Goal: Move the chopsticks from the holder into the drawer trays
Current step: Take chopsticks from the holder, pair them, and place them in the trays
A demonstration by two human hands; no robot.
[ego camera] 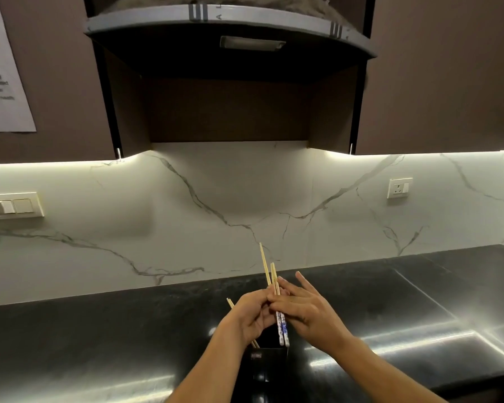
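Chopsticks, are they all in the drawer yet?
Not yet. No drawer is in view, so nothing shows as put away. The left hand and right hand hold chopsticks over the black holder. Carrying them to the trays is left.

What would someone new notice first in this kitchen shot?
The left hand and the right hand grip chopsticks together at bottom centre, just above a black holder on the dark countertop. Behind them, the brightly lit marble backsplash glows across the middle.
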